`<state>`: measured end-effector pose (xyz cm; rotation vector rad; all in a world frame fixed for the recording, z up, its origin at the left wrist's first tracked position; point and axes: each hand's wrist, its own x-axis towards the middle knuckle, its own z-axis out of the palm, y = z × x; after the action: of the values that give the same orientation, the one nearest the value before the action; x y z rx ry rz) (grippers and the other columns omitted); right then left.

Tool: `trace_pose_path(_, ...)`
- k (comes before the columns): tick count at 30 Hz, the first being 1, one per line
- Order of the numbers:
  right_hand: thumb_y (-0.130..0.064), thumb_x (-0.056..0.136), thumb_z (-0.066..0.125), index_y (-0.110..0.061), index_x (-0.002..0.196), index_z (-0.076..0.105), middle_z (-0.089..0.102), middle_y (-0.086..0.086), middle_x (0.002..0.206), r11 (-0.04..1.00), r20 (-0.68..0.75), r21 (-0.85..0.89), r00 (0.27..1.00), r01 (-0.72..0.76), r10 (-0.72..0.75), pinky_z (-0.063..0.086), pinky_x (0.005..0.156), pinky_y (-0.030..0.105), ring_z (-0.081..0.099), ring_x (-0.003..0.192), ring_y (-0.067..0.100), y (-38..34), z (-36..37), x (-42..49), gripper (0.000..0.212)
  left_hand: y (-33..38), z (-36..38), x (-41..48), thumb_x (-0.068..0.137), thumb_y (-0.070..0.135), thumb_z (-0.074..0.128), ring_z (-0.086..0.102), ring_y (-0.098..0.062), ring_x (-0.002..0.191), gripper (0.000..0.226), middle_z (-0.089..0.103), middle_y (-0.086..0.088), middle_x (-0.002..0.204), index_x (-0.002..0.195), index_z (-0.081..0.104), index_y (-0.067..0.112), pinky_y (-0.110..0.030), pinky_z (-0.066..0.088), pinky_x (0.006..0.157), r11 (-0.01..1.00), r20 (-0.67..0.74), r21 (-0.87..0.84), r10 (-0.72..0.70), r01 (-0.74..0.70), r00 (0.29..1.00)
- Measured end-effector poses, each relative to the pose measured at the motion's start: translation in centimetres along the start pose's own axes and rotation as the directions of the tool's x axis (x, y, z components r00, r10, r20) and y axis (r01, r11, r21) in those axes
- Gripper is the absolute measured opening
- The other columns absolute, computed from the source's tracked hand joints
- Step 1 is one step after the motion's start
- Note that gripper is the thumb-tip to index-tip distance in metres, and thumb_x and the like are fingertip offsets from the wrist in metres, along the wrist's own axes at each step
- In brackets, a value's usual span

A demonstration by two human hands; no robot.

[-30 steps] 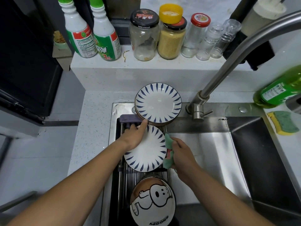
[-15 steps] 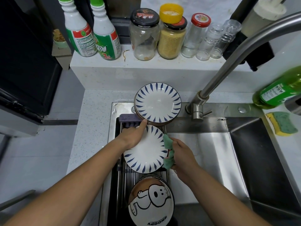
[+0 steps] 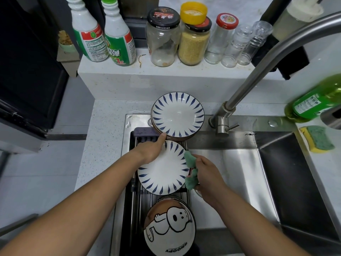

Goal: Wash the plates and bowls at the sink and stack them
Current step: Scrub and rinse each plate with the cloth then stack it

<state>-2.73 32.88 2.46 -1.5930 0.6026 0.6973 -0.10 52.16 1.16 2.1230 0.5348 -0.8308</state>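
Observation:
A white plate with blue leaf marks (image 3: 164, 172) lies tilted over the drying rack (image 3: 136, 137) at the sink's left. My left hand (image 3: 151, 149) holds its upper left rim, thumb on top. My right hand (image 3: 204, 169) grips a green cloth (image 3: 191, 171) against the plate's right edge. A stack of matching plates (image 3: 178, 117) sits behind it at the sink's back rim. Near me, cartoon dog bowls (image 3: 169, 230) are stacked on the rack.
The steel sink (image 3: 239, 172) opens to the right, with the faucet (image 3: 258, 74) arching over it. A yellow-green sponge (image 3: 317, 138) and a green soap bottle (image 3: 317, 98) sit at the right. Jars and spray bottles (image 3: 103, 34) line the back ledge.
The plate and both hands have shifted slightly; the cloth has slid a little along the plate's right rim. Both holds are the same.

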Motion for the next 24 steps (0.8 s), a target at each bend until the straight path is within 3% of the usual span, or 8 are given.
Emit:
trace_pose_path(4,-0.013,0.104,0.033,-0.017,0.114,0.066,0.056,-0.001,0.068,1.0,-0.004,0.021,1.0,-0.006,0.006,0.05,0.053,0.03,0.059,0.062,0.021,-0.2,-0.1,-0.1,0.035,0.3,-0.6,-0.7,0.103,0.068,0.011,0.013,-0.026,0.158,0.076,0.02,-0.008,0.171,0.165,0.017,0.024,-0.04,0.013,0.127,1.0,0.022,-0.015,-0.001,0.002,1.0)
trace_pose_path(6,-0.014,0.104,0.033,-0.017,0.115,0.066,0.058,0.001,0.068,0.999,-0.002,0.034,1.0,-0.012,0.012,0.05,0.05,0.029,0.059,0.058,0.022,-0.3,-0.2,-0.2,0.035,0.3,-1.0,-0.6,0.1,0.073,0.009,0.032,-0.027,0.149,0.083,0.036,-0.014,0.163,0.161,0.033,0.021,-0.038,0.023,0.121,1.0,0.038,0.01,-0.024,0.023,0.999)
trace_pose_path(8,-0.015,0.104,0.035,-0.018,0.115,0.066,0.059,0.003,0.069,0.999,-0.006,0.042,1.0,-0.024,0.025,0.05,0.048,0.028,0.059,0.055,0.022,-0.3,-0.3,-0.1,0.033,0.4,-1.4,-0.7,0.097,0.077,0.007,0.051,-0.027,0.128,0.092,0.054,-0.018,0.147,0.147,0.053,0.014,-0.035,0.032,0.108,0.998,0.038,0.046,-0.052,0.05,0.998)
trace_pose_path(12,-0.02,0.104,0.042,-0.017,0.116,0.067,0.059,0.001,0.064,0.997,0.002,0.059,0.998,-0.057,0.057,0.048,0.05,0.029,0.057,0.051,0.021,-0.1,0.0,0.2,0.028,0.3,-1.9,-0.9,0.091,0.084,0.006,0.047,-0.029,0.137,0.1,0.052,-0.014,0.148,0.148,0.053,0.017,-0.037,0.031,0.112,0.992,0.002,0.082,-0.094,0.094,0.996)
trace_pose_path(14,-0.02,0.104,0.041,-0.018,0.116,0.067,0.06,0.004,0.074,0.996,0.006,0.056,0.998,-0.062,0.062,0.05,0.052,0.03,0.058,0.056,0.021,0.1,0.1,0.1,0.028,0.0,-1.8,-1.1,0.091,0.084,0.007,0.051,-0.029,0.13,0.099,0.058,-0.013,0.136,0.132,0.064,0.015,-0.036,0.034,0.108,0.992,-0.027,0.083,-0.095,0.097,0.995)
trace_pose_path(17,-0.02,0.104,0.043,-0.018,0.113,0.069,0.059,0.001,0.07,0.995,0.0,0.072,0.998,-0.067,0.067,0.05,0.053,0.031,0.058,0.061,0.023,0.1,0.1,0.1,0.027,-0.2,-1.7,-1.6,0.091,0.085,0.007,0.054,-0.031,0.121,0.095,0.062,-0.01,0.121,0.104,0.069,0.013,-0.04,0.037,0.109,0.993,-0.073,0.086,-0.074,0.08,0.995)
trace_pose_path(21,-0.016,0.104,0.04,-0.019,0.104,0.067,0.059,0.009,0.081,0.99,0.016,0.113,0.996,-0.085,0.084,0.057,0.06,0.043,0.058,0.064,0.026,-0.2,-0.1,-0.3,0.027,-0.9,-1.3,-1.5,0.094,0.082,0.004,0.046,-0.036,0.133,0.095,0.056,-0.014,0.139,0.145,0.054,0.019,-0.046,0.033,0.116,0.992,-0.103,0.109,-0.048,0.059,0.994)
trace_pose_path(24,-0.016,0.104,0.041,-0.013,0.109,0.064,0.052,0.007,0.073,0.979,0.029,0.175,0.994,-0.107,0.104,0.057,0.062,0.044,0.056,0.054,0.023,-0.4,0.1,-0.6,0.024,-1.7,-1.1,-1.4,0.095,0.08,0.005,0.046,-0.037,0.133,0.092,0.055,-0.015,0.145,0.151,0.05,0.023,-0.049,0.033,0.116,0.994,-0.136,0.098,-0.025,0.039,0.99)
